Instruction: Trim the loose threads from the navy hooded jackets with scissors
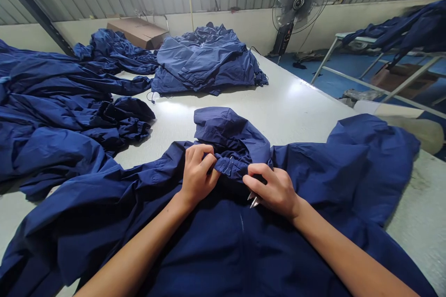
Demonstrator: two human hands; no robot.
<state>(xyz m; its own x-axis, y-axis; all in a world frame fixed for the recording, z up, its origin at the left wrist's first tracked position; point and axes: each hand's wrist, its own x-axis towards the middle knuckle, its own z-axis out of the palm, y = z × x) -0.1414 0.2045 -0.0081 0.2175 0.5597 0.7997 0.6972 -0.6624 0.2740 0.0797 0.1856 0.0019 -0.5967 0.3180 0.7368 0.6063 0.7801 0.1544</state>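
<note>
A navy blue hooded jacket [209, 241] lies spread across the table in front of me, its hood [223, 123] pointing away. My left hand [198, 171] is closed on the left side of the collar, fingers pinching the cloth. On the collar's other side, my right hand [273, 188] also grips the fabric. Small metal thread snips [255, 200] stick out below the right palm, points toward me; their handles are hidden in the hand. Between the hands, the collar edge [232, 167] is stretched, with a small light mark or fitting on it.
More navy jackets lie heaped on the left [52, 102], and a stack of jackets [209, 62] sits at the far end of the white table [292, 106]. Behind them is a cardboard box [137, 32]. A standing fan [299, 2] and a metal-framed rack [376, 79] with garments stand beyond the right edge.
</note>
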